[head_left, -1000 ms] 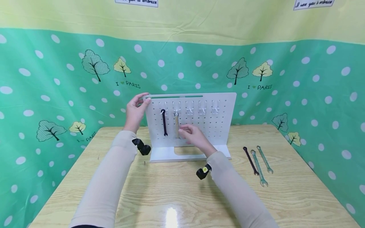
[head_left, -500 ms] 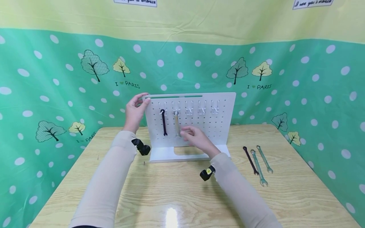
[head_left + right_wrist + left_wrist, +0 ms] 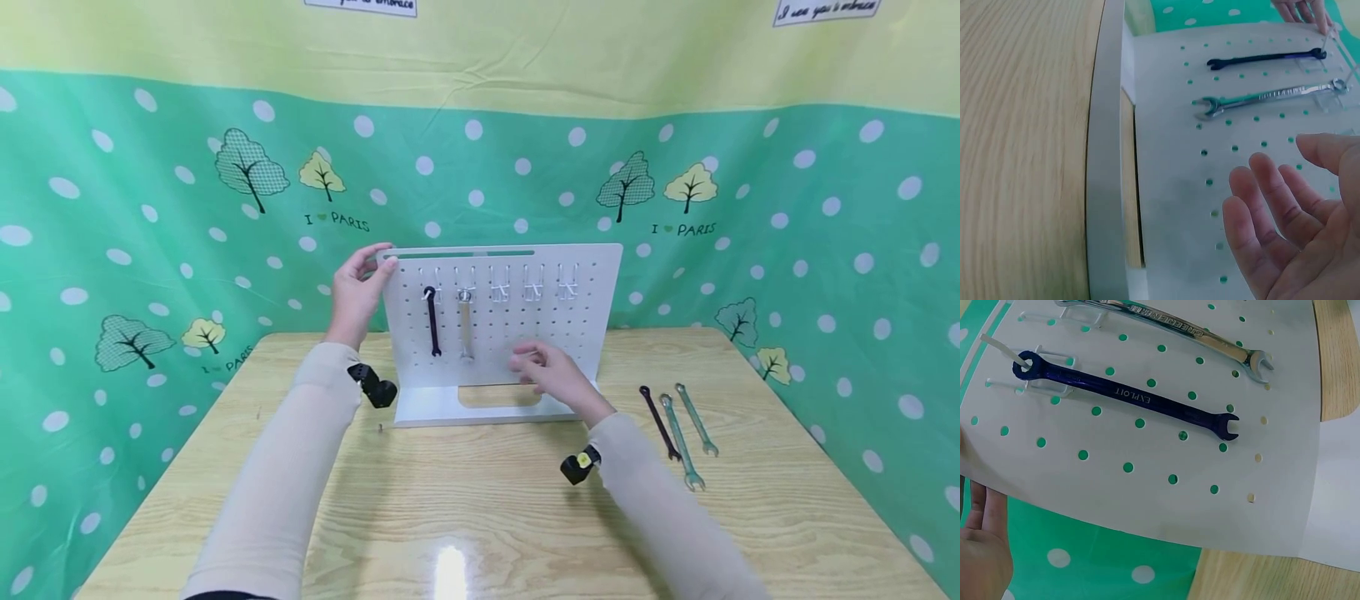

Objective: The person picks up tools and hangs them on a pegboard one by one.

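White metal or plastic, I can't tell which, the perforated board (image 3: 562,329) stands upright on the wood-grain surface (image 3: 390,508) in front of me. The person's left hand (image 3: 354,296) grips its upper left corner, thumb on the front face and fingers bent behind the edge. The right hand (image 3: 555,375) hovers before the board's lower right part, its fingers loosely bent and spread apart, the palm free.

Two wrenches hang by their ring ends, open jaws down: a dark blue wrench (image 3: 1129,394), stamped EXPLOIT, nearest the left hand, and just beside it a shiny silver wrench (image 3: 466,329). Three more wire hooks (image 3: 533,287) sit in the row to the right.

Over on the right of the surface, well apart from the board, lie a dark wrench (image 3: 660,423), a long greenish wrench (image 3: 681,442) and a shorter greenish wrench (image 3: 697,419). Behind everything hangs a green and yellow cloth (image 3: 525,133) with white dots and printed trees.
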`<state>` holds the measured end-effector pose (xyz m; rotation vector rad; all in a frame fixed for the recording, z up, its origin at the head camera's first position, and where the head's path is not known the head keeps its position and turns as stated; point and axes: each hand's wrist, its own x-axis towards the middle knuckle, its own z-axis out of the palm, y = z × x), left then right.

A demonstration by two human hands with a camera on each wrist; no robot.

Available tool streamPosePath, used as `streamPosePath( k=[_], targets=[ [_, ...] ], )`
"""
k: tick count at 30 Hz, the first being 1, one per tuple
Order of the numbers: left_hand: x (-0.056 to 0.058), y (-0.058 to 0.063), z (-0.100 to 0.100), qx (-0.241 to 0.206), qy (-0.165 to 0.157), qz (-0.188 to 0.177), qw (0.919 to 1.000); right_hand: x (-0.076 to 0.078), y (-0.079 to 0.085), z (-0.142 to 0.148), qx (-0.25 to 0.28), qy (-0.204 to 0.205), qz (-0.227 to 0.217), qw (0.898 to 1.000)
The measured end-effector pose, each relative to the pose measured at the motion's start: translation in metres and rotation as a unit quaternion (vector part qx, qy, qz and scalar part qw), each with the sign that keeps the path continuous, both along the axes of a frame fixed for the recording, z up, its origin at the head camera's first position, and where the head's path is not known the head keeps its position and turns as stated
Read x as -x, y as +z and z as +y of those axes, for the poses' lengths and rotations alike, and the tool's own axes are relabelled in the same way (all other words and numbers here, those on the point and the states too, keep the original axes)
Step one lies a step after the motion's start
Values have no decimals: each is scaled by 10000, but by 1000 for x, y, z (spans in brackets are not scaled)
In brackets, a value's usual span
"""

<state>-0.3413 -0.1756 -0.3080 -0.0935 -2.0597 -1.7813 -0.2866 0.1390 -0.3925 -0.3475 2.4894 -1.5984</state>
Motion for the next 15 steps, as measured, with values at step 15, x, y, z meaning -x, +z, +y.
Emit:
streamPosePath(
  k=[15],
  targets=[
    [-1,0,-1,56,-2,20,10000,-7,-21,71,-501,-279,12,9984]
  ],
)
